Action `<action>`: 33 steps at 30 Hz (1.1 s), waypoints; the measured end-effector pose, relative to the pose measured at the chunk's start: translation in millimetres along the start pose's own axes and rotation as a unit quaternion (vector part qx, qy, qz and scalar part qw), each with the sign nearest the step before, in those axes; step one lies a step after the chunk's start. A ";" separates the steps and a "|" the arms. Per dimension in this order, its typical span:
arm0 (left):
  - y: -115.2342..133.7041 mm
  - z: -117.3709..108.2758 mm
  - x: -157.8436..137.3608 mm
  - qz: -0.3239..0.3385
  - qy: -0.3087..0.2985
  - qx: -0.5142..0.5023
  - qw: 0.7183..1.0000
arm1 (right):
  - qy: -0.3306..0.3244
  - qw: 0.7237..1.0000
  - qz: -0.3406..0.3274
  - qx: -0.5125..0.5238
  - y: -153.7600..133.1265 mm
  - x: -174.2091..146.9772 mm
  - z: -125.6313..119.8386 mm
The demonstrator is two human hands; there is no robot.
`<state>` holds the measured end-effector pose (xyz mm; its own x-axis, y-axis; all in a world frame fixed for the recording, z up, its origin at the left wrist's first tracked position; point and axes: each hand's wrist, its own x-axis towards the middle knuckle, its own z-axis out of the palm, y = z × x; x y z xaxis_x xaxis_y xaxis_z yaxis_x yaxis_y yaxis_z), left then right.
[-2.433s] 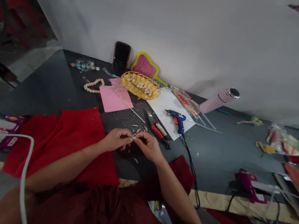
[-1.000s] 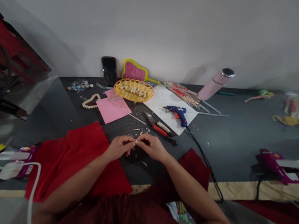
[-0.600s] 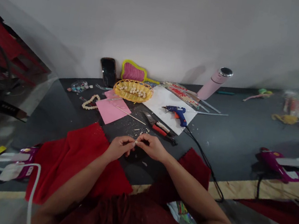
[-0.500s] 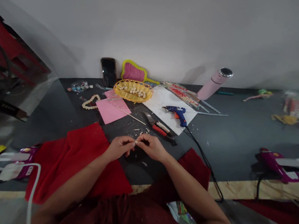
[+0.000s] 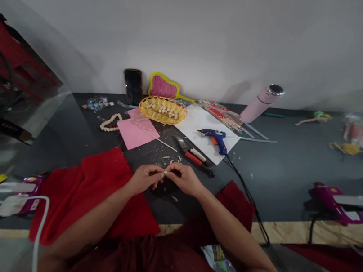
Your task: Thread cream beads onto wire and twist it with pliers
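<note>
My left hand point(image 5: 145, 179) and my right hand point(image 5: 183, 178) meet fingertip to fingertip above the dark tabletop. Both are closed in a pinch around a tiny pale piece point(image 5: 165, 172), too small to name and mostly covered by the fingers. Just beyond them lie small cream-coloured bits point(image 5: 173, 159) and crumbs. Pliers point(image 5: 195, 155) with red and white handles rest past my right hand. A thin pale stick point(image 5: 162, 140) lies across pink paper point(image 5: 137, 133). Behind that stands a yellow woven basket point(image 5: 144, 113) holding several small pale pieces.
A blue glue gun point(image 5: 217, 137) lies on white paper point(image 5: 192, 121), its cord running toward the front edge. A pink bottle point(image 5: 258, 106), a phone point(image 5: 133, 85) and a heart-shaped pale frame point(image 5: 111, 123) are farther back. Red cloth point(image 5: 92, 186) lies at left, with purple power strips point(image 5: 338, 202) on both sides.
The view has shifted very slightly. My hands keep the same pinch, fingertips together, with no clear movement of anything on the table.
</note>
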<state>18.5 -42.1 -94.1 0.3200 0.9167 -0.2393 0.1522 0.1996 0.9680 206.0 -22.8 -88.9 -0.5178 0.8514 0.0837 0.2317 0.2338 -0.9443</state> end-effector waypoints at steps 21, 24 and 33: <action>4.2 -2.8 3.6 -0.016 0.013 -0.072 0.997 | 0.067 0.938 -0.069 -0.333 4.6 2.8 -12.4; 8.6 -2.4 1.2 -0.015 0.023 -0.069 0.997 | 0.055 0.926 -0.069 -0.368 -3.2 3.6 -11.2; -5.4 -3.9 6.4 -0.012 0.015 -0.089 0.996 | 0.048 0.885 -0.040 -0.461 5.3 3.0 -45.0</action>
<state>16.0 -36.0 -100.6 0.2903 0.9204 -0.2620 -0.0095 0.2765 0.9610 242.8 2.1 -79.4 -0.5007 0.8408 0.2059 0.7941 0.5408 -0.2773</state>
